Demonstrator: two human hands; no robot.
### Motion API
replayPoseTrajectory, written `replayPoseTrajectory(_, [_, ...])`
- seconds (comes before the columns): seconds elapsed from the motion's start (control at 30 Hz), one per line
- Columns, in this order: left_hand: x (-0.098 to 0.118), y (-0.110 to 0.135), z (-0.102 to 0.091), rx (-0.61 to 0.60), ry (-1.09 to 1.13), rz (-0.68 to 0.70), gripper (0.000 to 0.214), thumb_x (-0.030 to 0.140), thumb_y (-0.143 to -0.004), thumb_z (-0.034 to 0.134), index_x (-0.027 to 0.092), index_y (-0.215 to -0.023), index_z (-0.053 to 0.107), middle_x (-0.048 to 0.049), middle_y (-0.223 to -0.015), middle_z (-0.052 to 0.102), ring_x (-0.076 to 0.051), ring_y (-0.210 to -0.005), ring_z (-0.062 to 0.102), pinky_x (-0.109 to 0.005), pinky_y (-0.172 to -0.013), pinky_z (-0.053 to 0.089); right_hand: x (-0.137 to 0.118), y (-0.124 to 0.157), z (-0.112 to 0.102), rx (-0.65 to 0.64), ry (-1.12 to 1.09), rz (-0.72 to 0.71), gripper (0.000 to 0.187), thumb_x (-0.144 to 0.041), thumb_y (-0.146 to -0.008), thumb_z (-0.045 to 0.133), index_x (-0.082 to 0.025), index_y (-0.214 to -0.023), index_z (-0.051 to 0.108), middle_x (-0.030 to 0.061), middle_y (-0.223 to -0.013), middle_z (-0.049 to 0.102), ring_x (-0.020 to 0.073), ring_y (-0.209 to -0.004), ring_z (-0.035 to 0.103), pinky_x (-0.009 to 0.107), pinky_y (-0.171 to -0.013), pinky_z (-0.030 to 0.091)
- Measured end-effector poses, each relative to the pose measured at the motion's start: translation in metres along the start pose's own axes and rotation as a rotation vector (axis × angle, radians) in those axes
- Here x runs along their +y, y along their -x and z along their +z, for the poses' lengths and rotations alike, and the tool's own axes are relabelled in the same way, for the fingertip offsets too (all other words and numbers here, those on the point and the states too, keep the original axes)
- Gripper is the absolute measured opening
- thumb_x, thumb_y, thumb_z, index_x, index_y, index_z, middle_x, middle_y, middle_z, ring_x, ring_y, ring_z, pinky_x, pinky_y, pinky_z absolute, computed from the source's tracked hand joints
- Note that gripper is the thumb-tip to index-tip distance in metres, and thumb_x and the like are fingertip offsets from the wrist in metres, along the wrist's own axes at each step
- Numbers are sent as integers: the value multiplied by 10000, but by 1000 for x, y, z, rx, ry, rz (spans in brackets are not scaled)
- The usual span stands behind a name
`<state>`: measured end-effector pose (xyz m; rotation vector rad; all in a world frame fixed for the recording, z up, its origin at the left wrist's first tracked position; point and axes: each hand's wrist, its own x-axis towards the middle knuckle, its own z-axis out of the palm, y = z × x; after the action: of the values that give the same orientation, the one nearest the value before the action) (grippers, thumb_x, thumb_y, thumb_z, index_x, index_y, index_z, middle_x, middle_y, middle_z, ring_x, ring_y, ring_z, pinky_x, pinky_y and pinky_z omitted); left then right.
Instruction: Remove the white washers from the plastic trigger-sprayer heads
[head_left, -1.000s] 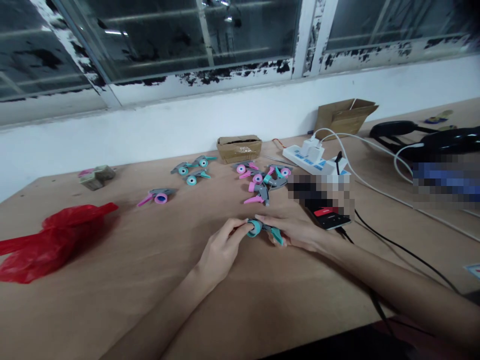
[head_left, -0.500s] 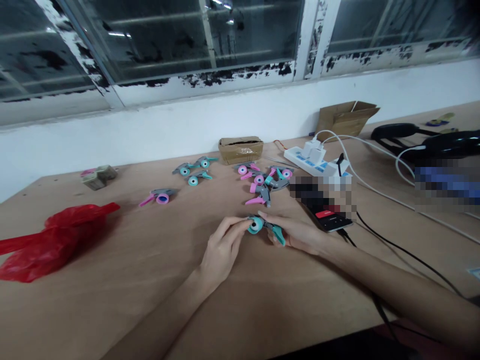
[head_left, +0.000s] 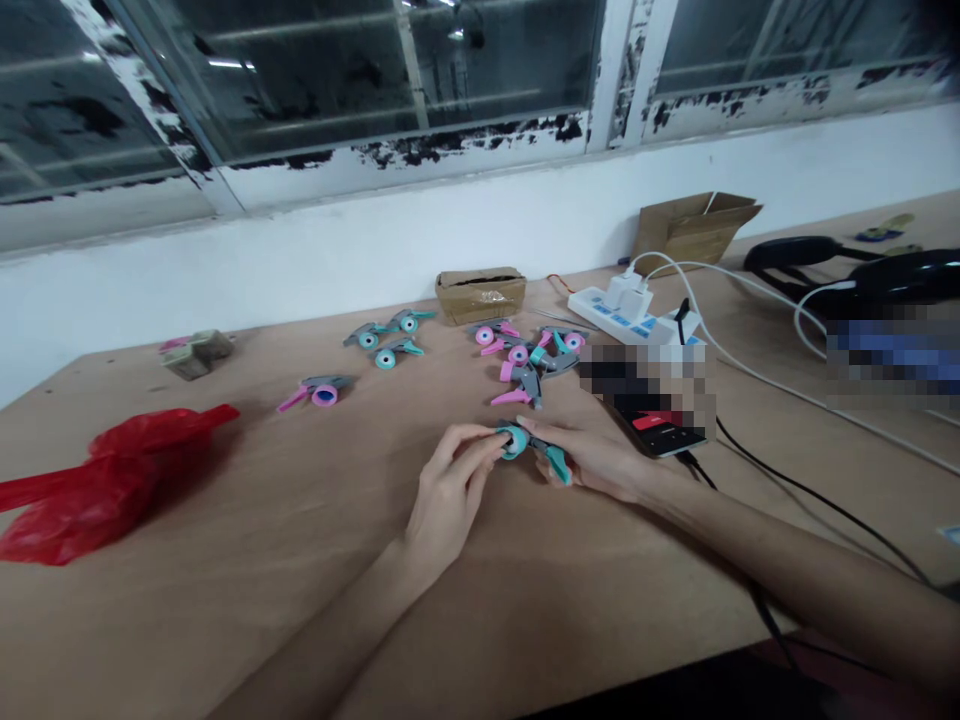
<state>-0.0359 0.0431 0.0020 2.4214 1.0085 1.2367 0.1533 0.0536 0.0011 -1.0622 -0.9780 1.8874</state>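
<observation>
A grey-and-teal trigger sprayer head (head_left: pixel 556 462) is between my two hands above the table, its round teal collar facing me. My right hand (head_left: pixel 592 462) is closed around the grey body from the right, with the teal trigger pointing down beside the fingers. From the left, my left hand (head_left: pixel 450 490) pinches at the collar, its fingertips over the opening and partly hiding the white inner ring. Beyond my hands lies a cluster of pink and teal sprayer heads (head_left: pixel 525 380). Several teal ones (head_left: pixel 386 357) rest further left, and a single pink one (head_left: pixel 324 394) lies nearer.
A red plastic bag (head_left: pixel 142 460) lies at left, with small greenish blocks (head_left: pixel 196 354) behind it. Against the wall stand a low cardboard box (head_left: pixel 481 298) and an open carton (head_left: pixel 694 235). To the right are a power strip (head_left: pixel 600 318), a phone (head_left: pixel 664 436) and cables.
My left fingertips have shifted right and now reach over the collar's opening, covering its dark centre. The sprayer head stays in nearly the same place in my right hand.
</observation>
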Motion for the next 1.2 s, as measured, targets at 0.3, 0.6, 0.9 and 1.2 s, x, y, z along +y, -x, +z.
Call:
replayPoseTrajectory(0.3, [1, -1, -2, -21, 60, -90, 202, 97, -899, 420, 188, -917, 599, -18, -889, 555, -91, -711, 612, -213, -660, 552, -1, 2, 2, 7, 123, 5, 374, -517, -752, 634, -173, -888, 576, -93, -465, 430, 44, -394, 370, 158, -385, 284])
replayPoseTrajectory(0.6, [0, 1, 3, -3, -27, -82, 198, 93, -898, 410, 184, -908, 586, -21, -879, 537, -102, -705, 604, -245, -684, 529, 2, -1, 1, -13, 46, -29, 320, -470, -746, 659, -188, -889, 605, -83, -539, 450, 44, -419, 394, 164, -378, 286])
replayPoseTrajectory(0.9, [13, 0, -2, 52, 119, -141, 261, 197, -825, 579, 213, -1082, 533, -53, -1015, 591, -153, -895, 597, -252, -674, 550, -1, 1, 3, -82, -3, -30, 316, -493, -801, 586, -181, -749, 595, -64, -509, 454, 59, -429, 373, 182, -411, 306])
replayPoseTrajectory(1.2, [8, -1, 1, -75, 309, -405, 447, 343, -784, 644, 248, -1193, 490, -72, -1130, 591, -209, -1010, 599, -363, -798, 552, -9, 18, 1, 273, 950, -689, 303, -418, -871, 512, -246, -1110, 582, 35, -1015, 671, 199, -884, 626, 322, -787, 460])
